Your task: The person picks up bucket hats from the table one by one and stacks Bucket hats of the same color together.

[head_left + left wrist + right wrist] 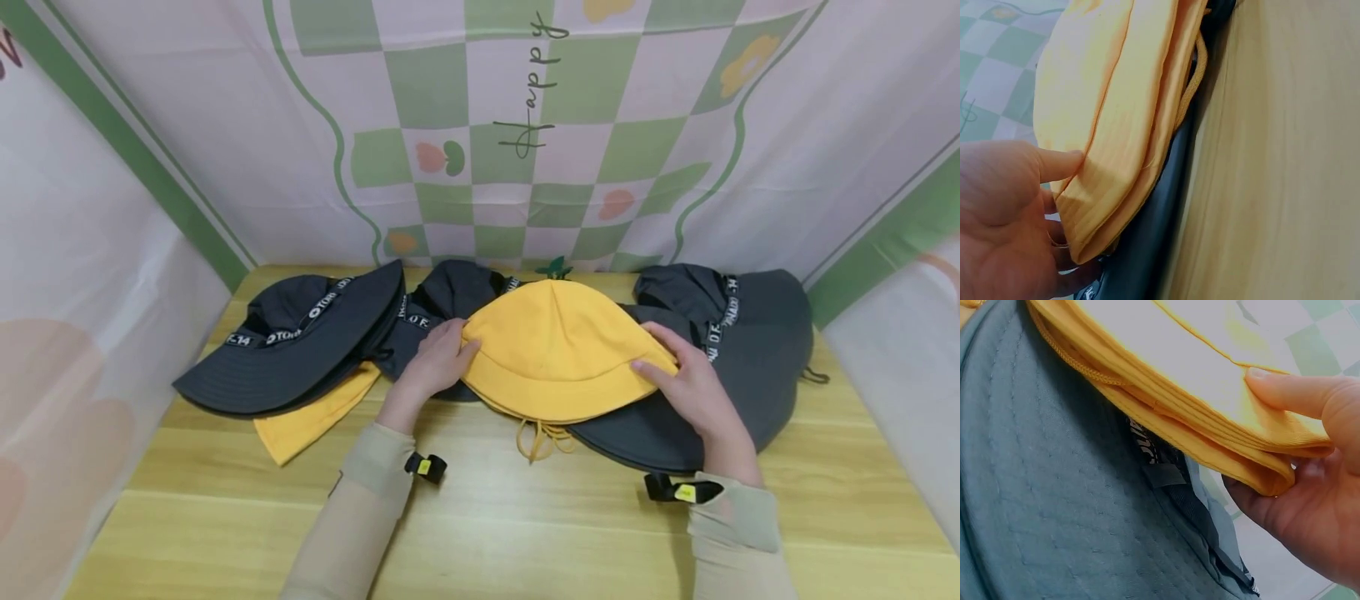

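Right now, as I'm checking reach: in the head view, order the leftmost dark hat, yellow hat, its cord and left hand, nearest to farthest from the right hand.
From the right hand:
1. Yellow hat, in its grip.
2. Cord, below the brim.
3. Left hand, at the hat's left side.
4. Leftmost dark hat, far left.

Yellow cloth bucket hat (555,350): plain; thin yellow cord (1097,376) matches.
Dark-grey wide-brimmed fabric hats (322,367): black bands (309,320) carry white lettering.
Hanging cloth backdrop (427,83): green-and-white checks.
Pale-yellow wooden tabletop (517,525): streaked grain.
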### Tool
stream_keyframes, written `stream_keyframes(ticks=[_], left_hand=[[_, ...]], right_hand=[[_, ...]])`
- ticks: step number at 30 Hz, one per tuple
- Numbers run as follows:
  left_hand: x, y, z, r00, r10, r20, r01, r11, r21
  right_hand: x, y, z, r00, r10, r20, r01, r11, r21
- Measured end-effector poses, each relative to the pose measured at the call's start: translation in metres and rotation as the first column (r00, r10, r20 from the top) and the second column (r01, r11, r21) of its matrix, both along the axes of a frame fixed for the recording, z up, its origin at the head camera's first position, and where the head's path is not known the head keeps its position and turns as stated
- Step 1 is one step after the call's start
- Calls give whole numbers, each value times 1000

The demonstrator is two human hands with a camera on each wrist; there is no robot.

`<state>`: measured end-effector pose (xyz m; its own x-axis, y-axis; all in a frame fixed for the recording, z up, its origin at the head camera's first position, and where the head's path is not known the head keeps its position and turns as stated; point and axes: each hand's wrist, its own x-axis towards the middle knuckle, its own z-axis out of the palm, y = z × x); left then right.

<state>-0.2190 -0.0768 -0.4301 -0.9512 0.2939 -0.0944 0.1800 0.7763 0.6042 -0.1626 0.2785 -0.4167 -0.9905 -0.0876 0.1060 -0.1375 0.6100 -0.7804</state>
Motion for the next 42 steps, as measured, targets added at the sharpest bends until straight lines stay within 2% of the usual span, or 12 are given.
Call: stream_keyframes(ticks=[4,12,18,24,28,33,36,42], left_hand=[[1,-2,1,1000,7,28,-7,1000,4],[4,-8,7,999,-14,44,12,998,56],[9,-15,14,997,-62,42,61,998,30],[17,-26,18,997,-79,12,79,997,-18],[23,-36,20,996,-85,-13,84,995,-46],[34,-56,21,993,-64,-95,54,993,-102],[42,-70,21,986,-55,-155,33,990,-140],[60,-94,19,966,-118,-230,84,985,-153]], right_hand=[[0,-1,0,1000,0,-29,0,1000,-3],[-1,1,0,1000,-20,12,20,1000,14],[-2,1,0,1000,-20,20,20,1000,3],[-3,1,-1,1000,-9,20,9,1000,-10],[-2,2,-1,999,-15,46,15,1000,-7],[-1,4,-2,997,-14,76,14,1000,-5],[-1,4,-1,997,-14,79,15,1000,-2],[-2,6,-1,996,-10,84,10,1000,-7]])
